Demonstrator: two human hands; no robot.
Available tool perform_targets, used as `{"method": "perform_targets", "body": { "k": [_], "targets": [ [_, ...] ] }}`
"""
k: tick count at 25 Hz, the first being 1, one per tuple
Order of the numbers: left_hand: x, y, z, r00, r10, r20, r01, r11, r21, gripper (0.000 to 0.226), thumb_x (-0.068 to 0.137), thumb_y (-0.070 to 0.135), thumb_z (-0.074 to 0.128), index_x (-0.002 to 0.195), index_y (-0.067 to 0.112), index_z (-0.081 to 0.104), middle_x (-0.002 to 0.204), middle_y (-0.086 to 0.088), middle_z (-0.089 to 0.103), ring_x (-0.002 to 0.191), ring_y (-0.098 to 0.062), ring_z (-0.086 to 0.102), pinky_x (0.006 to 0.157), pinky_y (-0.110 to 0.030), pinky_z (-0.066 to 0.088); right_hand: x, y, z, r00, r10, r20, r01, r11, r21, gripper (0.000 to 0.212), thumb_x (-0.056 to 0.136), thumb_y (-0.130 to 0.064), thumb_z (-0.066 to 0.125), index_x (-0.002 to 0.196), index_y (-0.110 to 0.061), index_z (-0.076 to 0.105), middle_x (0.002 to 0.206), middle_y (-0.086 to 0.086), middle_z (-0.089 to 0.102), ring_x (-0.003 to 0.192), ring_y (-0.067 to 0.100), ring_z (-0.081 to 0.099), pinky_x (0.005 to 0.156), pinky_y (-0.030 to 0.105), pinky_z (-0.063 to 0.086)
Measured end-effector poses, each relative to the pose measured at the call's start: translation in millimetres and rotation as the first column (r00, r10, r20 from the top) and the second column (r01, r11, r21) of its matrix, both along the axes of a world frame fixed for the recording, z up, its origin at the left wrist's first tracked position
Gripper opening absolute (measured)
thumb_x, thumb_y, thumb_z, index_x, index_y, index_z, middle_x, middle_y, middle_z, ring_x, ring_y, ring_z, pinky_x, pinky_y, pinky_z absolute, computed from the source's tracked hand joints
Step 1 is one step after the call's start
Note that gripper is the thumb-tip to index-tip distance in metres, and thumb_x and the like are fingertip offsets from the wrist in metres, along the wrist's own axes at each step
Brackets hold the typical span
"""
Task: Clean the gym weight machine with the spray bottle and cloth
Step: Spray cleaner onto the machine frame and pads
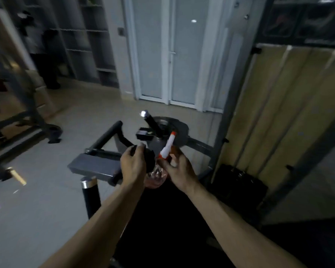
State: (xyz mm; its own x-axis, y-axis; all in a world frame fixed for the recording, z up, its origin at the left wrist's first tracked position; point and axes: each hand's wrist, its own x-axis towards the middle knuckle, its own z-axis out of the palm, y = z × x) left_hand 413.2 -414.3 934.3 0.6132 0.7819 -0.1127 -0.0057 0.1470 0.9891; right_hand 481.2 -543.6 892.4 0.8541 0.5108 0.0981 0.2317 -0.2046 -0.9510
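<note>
The view is blurred. My left hand (132,165) grips a dark cloth (149,159) bunched against its fingers. My right hand (179,171) holds the spray bottle by its neck, fingers curled near the trigger. The bottle's white and orange spray head (167,148) points up and away, and its clear body (156,176) with pinkish liquid sits between both hands. Just beyond them is the grey weight machine (93,165), with a black handle (153,124) and a chrome-capped black grip (91,198). A black pad (162,229) lies under my forearms.
The machine's upright frame with beige panels (278,117) stands on the right. Another machine frame (25,117) is at the left. A person (45,55) stands by grey shelves at the back left. White glass doors (170,55) are straight ahead across a tiled floor.
</note>
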Motion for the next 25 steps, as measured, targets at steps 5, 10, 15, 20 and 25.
{"method": "perform_targets", "body": {
  "k": [5,10,15,20,25],
  "targets": [
    [-16,-87,-35,0.892,-0.452,-0.013,0.449,0.888,-0.094,0.034,0.099,0.033,0.065,0.071,0.013,0.061,0.062,-0.004,0.059,0.059,-0.017,0.056,0.056,-0.027,0.046,-77,-100,-27,0.870,-0.492,-0.023,0.493,0.868,0.056,0.049,0.082,-0.057,0.075,0.120,-0.028,0.065,0.109,-0.010,0.072,0.103,0.006,0.068,0.090,0.033,0.055],
    [-66,-175,-111,0.647,-0.724,-0.238,0.707,0.687,-0.168,0.036,0.090,0.042,0.074,0.081,0.007,0.072,0.072,-0.005,0.072,0.069,-0.023,0.069,0.064,-0.032,0.052,-196,-199,-88,0.600,-0.788,-0.135,0.795,0.607,-0.013,0.041,0.085,-0.044,0.076,0.116,-0.032,0.053,0.107,-0.008,0.070,0.098,0.006,0.069,0.086,0.038,0.058],
    [-127,-207,-207,0.434,-0.733,-0.524,0.833,0.548,-0.076,0.038,0.083,0.042,0.081,0.069,0.014,0.060,0.060,0.003,0.062,0.059,-0.018,0.062,0.055,-0.030,0.049,-302,-241,-181,0.449,-0.862,-0.234,0.863,0.487,-0.138,0.021,0.100,-0.025,0.064,0.120,-0.031,0.063,0.106,-0.018,0.069,0.103,0.001,0.066,0.087,0.018,0.054],
    [-163,-196,-318,0.328,-0.524,-0.786,0.943,0.233,0.238,0.014,0.089,0.044,0.070,0.101,0.038,0.071,0.091,0.015,0.071,0.078,-0.009,0.068,0.067,-0.028,0.058,-362,-246,-311,0.415,-0.857,-0.305,0.811,0.501,-0.303,0.017,0.103,-0.027,0.059,0.120,-0.031,0.059,0.118,-0.011,0.067,0.101,-0.007,0.064,0.079,0.012,0.053],
    [-141,-210,-466,0.440,-0.353,-0.826,0.781,-0.304,0.546,0.016,0.090,0.045,0.067,0.093,0.029,0.071,0.089,0.010,0.070,0.081,-0.013,0.067,0.065,-0.027,0.054,-325,-252,-471,0.448,-0.877,-0.172,0.806,0.480,-0.346,0.023,0.097,-0.044,0.066,0.113,-0.030,0.058,0.111,-0.012,0.066,0.100,0.006,0.066,0.085,0.040,0.060]
  ]
}}
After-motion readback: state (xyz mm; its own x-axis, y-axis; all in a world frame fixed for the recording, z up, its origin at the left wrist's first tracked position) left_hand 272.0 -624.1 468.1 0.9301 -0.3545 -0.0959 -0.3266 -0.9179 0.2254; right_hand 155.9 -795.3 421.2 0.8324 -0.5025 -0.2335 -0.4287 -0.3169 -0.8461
